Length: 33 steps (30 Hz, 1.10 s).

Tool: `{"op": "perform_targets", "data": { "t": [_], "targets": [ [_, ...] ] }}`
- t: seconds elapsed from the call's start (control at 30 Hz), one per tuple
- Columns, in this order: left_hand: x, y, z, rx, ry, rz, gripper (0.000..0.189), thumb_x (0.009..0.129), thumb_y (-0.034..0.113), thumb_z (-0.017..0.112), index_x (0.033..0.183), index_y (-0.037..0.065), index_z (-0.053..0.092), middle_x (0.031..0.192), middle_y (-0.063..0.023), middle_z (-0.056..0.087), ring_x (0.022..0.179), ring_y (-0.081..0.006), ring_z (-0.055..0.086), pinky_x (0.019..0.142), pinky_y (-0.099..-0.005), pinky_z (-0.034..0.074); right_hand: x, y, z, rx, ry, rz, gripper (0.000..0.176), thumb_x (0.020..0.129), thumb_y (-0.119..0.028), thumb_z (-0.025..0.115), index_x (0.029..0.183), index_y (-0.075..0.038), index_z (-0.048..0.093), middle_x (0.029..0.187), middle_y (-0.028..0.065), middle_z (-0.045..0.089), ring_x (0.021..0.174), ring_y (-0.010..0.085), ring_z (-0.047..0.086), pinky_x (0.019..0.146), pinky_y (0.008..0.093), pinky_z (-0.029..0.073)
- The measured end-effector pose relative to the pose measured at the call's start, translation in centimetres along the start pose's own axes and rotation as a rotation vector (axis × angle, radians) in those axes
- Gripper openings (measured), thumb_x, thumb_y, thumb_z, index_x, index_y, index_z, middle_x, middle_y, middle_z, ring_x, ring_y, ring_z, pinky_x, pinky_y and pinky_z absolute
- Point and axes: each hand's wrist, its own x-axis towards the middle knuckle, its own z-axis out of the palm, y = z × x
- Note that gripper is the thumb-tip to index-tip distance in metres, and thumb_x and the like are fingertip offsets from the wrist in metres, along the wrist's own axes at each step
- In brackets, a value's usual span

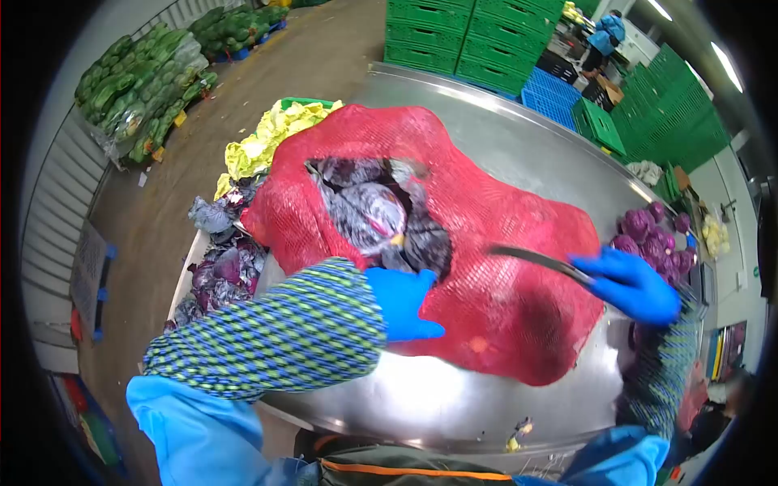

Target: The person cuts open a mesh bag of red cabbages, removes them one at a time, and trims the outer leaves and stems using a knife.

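A large red mesh sack (519, 235) full of cabbages lies across the metal table. Through a torn opening in its left part, dark purple cabbages (369, 215) show. My left hand (403, 304), in a blue glove, rests at the lower edge of that opening, thumb and fingers apart. On the right, my right hand (632, 285), also blue-gloved, is closed around the handle of a curved knife (535, 257). The blade points left over the sack; whether it touches the mesh cannot be made out.
Loose purple leaves (231, 275) and yellow-green leaves (275, 138) lie left of the sack. Trimmed purple cabbages (652, 239) are piled at the right. Green crates (470, 36) stand beyond the metal table (421, 409). A person in blue (606, 36) is far back.
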Motion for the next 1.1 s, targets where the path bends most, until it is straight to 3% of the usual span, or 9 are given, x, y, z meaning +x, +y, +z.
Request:
{"op": "perform_targets", "data": {
  "t": [0.07,0.27,0.4,0.5,0.63,0.73,0.8,0.97,1.1],
  "targets": [
    [-0.1,1.9,1.7,0.522,-0.382,-0.293,0.04,0.08,0.045,0.059,0.069,0.006,0.062,0.074,-0.0156,0.062,0.071,-0.0329,0.062,0.058,-0.0442,0.047,4.6,1.2,3.7,-0.057,0.05,-0.343,0.032,0.089,-0.016,0.056,0.12,-0.013,0.058,0.085,0.0124,0.058,0.08,0.0236,0.059,0.073,0.0311,0.048],
    [-5.7,5.0,0.6,0.427,-0.092,-0.147,0.031,0.082,0.034,0.058,0.063,0.011,0.062,0.06,-0.0128,0.057,0.059,-0.0319,0.057,0.054,-0.0449,0.042,7.0,1.7,8.9,-0.136,-0.149,-0.269,0.032,0.088,-0.034,0.055,0.115,-0.019,0.062,0.097,0.0127,0.064,0.09,0.0295,0.062,0.08,0.0365,0.049],
    [-13.1,4.7,-1.4,0.397,-0.168,-0.092,0.019,0.077,0.031,0.064,0.066,0.015,0.064,0.063,-0.0064,0.057,0.059,-0.0278,0.053,0.053,-0.0424,0.036,-10.4,7.6,4.3,0.189,-0.229,0.488,0.023,0.086,-0.02,0.064,0.104,-0.007,0.067,0.094,0.0087,0.068,0.084,0.015,0.065,0.074,0.0313,0.05],
    [-14.8,5.1,-0.5,0.464,-0.292,-0.189,0.017,0.074,0.033,0.067,0.078,0.016,0.067,0.088,-0.0052,0.061,0.081,-0.0274,0.055,0.067,-0.0421,0.041,-23.3,10.8,4.6,0.315,0.093,0.555,0.025,0.082,-0.012,0.066,0.106,-0.003,0.066,0.089,0.0087,0.068,0.08,0.0123,0.06,0.072,0.0278,0.048],
    [-8.0,6.7,8.1,0.491,-0.098,0.183,0.027,0.073,0.035,0.067,0.091,0.016,0.066,0.124,-0.0096,0.051,0.109,-0.0316,0.046,0.092,-0.0507,0.034,-16.7,6.0,7.7,0.171,0.22,0.35,0.031,0.082,-0.017,0.066,0.11,-0.004,0.064,0.073,0.0078,0.057,0.073,0.0137,0.056,0.067,0.0314,0.045],
    [-4.7,5.4,13.1,0.589,0.059,0.147,0.026,0.076,0.036,0.064,0.089,0.013,0.067,0.114,-0.0105,0.057,0.1,-0.0318,0.053,0.086,-0.0485,0.04,-9.3,7.7,12.2,0.206,0.143,0.083,0.031,0.085,-0.02,0.063,0.113,-0.008,0.062,0.079,0.0121,0.06,0.073,0.0151,0.058,0.068,0.03,0.046],
    [-5.0,4.8,13.3,0.339,-0.52,-0.209,0.028,0.079,0.037,0.06,0.086,0.011,0.068,0.099,-0.0125,0.062,0.087,-0.0318,0.059,0.075,-0.0452,0.046,-9.4,9.1,13.8,0.208,0.105,0.127,0.031,0.085,-0.021,0.062,0.113,-0.008,0.062,0.082,0.0115,0.062,0.073,0.0152,0.059,0.069,0.0297,0.047],
    [-17.7,5.3,13.3,0.229,-0.165,-0.106,0.023,0.082,0.031,0.059,0.095,0.016,0.068,0.069,-0.0136,0.061,0.065,-0.0324,0.058,0.058,-0.0464,0.044,-24.4,17.5,21.1,0.288,-0.065,0.437,0.028,0.084,-0.025,0.066,0.107,-0.01,0.067,0.086,0.0057,0.068,0.076,0.0079,0.058,0.073,0.0264,0.048],
    [-17.9,2.4,7.2,0.101,-0.218,0.113,0.056,0.081,0.024,0.059,0.133,0.013,0.042,0.118,-0.0173,0.053,0.109,-0.0333,0.051,0.09,-0.0458,0.041,-25.2,4.9,22.4,0.924,0.419,0.8,0.048,0.082,-0.014,0.065,0.127,-0.005,0.051,0.09,0.0061,0.063,0.075,0.0116,0.058,0.065,0.027,0.048]
  ]
}}
